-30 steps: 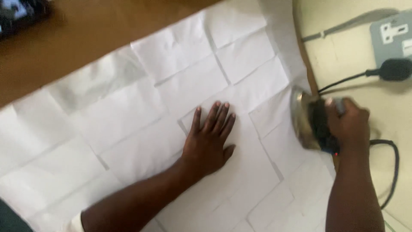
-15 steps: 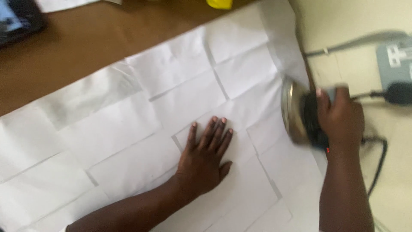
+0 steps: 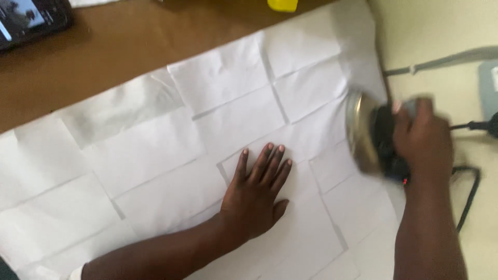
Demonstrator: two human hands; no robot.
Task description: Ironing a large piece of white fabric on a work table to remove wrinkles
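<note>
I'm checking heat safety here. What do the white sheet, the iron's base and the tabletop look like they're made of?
White sheet: probably thin cloth or paper, matte, with sharp grid fold creases; I cannot tell which.
Iron base: apparently polished metal, shiny grey and reflective, though blurred. The right hand grips its dark handle.
Tabletop: brown, smooth, faint sheen; wood or laminate.

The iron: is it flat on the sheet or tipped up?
Tipped up: the iron shows its shiny soleplate sideways, held in the right hand.
</note>
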